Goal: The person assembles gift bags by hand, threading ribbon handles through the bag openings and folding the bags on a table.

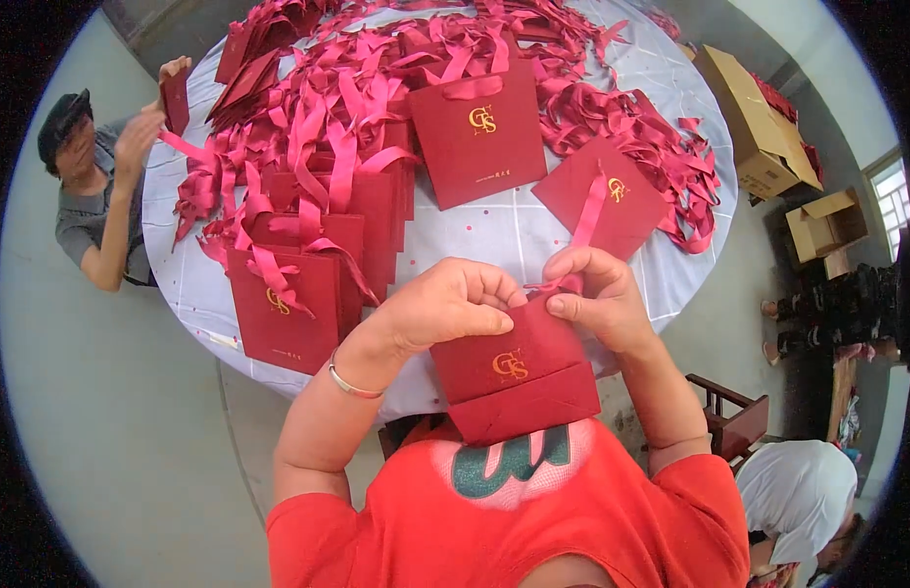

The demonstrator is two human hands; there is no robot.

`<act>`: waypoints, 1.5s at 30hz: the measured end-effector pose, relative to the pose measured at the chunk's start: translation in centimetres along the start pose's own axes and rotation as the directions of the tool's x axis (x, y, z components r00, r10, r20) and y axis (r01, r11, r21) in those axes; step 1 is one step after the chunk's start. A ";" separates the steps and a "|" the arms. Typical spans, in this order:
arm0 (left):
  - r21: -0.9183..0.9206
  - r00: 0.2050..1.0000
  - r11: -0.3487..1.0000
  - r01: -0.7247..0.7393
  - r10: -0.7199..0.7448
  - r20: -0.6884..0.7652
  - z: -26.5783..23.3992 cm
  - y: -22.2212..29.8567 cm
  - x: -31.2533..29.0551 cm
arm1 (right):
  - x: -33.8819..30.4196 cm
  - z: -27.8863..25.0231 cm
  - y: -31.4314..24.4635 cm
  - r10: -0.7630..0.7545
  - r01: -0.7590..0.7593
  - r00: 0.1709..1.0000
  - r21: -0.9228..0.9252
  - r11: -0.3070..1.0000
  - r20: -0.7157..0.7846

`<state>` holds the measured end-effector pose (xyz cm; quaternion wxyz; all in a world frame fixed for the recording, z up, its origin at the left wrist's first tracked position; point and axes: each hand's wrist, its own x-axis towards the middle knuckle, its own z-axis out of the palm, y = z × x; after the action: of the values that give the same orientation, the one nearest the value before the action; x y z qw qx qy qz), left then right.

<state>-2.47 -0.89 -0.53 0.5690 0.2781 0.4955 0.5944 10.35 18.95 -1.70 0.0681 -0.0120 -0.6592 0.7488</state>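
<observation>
A dark red paper gift bag (519,377) is held close to my chest, its folded base toward me and its mouth toward the table. My left hand (455,306) grips the bag's top edge at its left side, fingers curled over the rim. At the right end of that edge, my right hand (602,294) pinches a pink ribbon (563,284) and the paper between thumb and fingers. The fingertips inside the mouth are partly hidden. Just beyond lie a large flat red bag (479,137) and a tilted red bag (602,211) with a ribbon across it.
A white-covered round table (445,235) carries heaps of pink ribbons (377,88) and a row of stacked red bags (288,304) at left. Across the left edge, a person (97,186) handles another bag. Cardboard boxes (759,127), a wooden chair (734,416) and another person (798,495) are at right.
</observation>
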 end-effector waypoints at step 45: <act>-0.048 0.999 0.998 0.031 -0.032 -0.026 -0.1 -0.8 0.3 | -0.8 1.4 -1.0 -0.314 0.252 0.948 -0.497 0.830 -0.044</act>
<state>-2.32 -0.72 -1.33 0.5782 0.2485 0.4932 0.6006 11.12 17.60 -0.62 0.2136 0.0229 -0.8146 0.5388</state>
